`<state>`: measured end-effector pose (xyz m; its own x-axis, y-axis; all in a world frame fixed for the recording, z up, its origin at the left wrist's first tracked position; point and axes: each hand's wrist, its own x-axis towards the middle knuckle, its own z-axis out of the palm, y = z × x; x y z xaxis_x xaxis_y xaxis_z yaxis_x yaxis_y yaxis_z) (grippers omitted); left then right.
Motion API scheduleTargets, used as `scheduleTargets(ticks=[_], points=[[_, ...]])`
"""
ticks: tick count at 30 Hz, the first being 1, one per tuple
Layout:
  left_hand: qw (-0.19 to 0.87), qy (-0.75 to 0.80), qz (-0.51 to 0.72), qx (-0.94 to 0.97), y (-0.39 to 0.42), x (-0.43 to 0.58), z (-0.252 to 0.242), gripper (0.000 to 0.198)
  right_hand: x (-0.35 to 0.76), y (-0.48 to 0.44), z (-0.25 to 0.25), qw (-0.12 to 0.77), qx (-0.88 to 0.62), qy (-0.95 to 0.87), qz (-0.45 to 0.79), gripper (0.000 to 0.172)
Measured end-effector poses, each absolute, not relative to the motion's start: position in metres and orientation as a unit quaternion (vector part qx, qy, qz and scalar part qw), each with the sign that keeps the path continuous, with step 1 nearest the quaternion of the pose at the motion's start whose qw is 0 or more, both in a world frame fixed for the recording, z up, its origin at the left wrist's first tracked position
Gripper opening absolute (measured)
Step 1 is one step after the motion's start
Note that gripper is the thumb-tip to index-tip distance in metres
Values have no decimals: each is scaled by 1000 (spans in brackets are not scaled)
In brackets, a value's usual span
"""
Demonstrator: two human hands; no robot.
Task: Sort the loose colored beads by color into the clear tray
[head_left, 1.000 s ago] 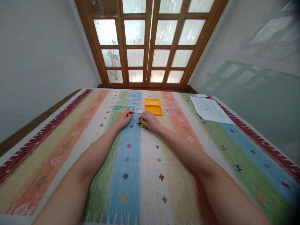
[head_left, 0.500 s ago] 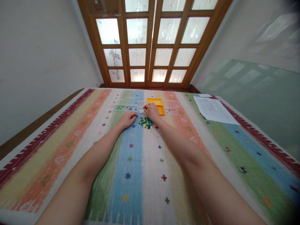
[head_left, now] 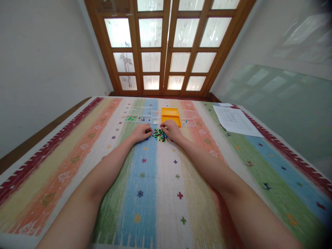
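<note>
A small pile of tiny multicoloured pieces (head_left: 159, 137), green, blue, yellow, white and dark red, lies on the tablecloth between my hands. At its left edge my left hand (head_left: 141, 132) rests with curled fingers, thumb close to the index finger; what they hold, if anything, is too small to see. My right hand (head_left: 172, 130) reaches over the pile's upper right, fingertips pinched together at its back edge. Whether a piece is between them I cannot make out. Just behind this hand stands an open yellow box (head_left: 170, 111), its near part partly covered.
Left of the yellow box are clear plastic boxes, one with green pieces (head_left: 130, 119), another with dark pieces (head_left: 144, 119). A clear box (head_left: 191, 123) with blue pieces stands right. Printed paper (head_left: 236, 121) lies farther right on the striped tablecloth (head_left: 145, 214).
My right hand has come back from the clear boxes beside the yellow box, down to the pile. My left hand has stayed in about the same place, its fingers slightly more curled.
</note>
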<state>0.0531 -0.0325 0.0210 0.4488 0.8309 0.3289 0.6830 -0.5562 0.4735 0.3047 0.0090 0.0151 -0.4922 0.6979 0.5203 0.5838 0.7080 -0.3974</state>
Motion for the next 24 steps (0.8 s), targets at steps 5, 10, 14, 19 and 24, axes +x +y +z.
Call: scheduleTargets(ticks=[5, 10, 14, 19, 24], points=[[154, 419, 263, 855, -36, 54, 25, 8, 303, 6, 13, 355, -365, -856, 88, 13], [163, 398, 264, 864, -37, 53, 26, 10, 301, 6, 8, 354, -359, -859, 93, 11], [146, 386, 254, 875, -36, 54, 25, 11, 300, 3, 8, 347, -364, -860, 89, 11], [140, 385, 251, 877, -36, 58, 24, 8, 297, -2, 11, 321, -356, -875, 68, 12], [135, 437, 287, 842, -37, 60, 24, 10, 297, -4, 13, 318, -357, -876, 66, 13]])
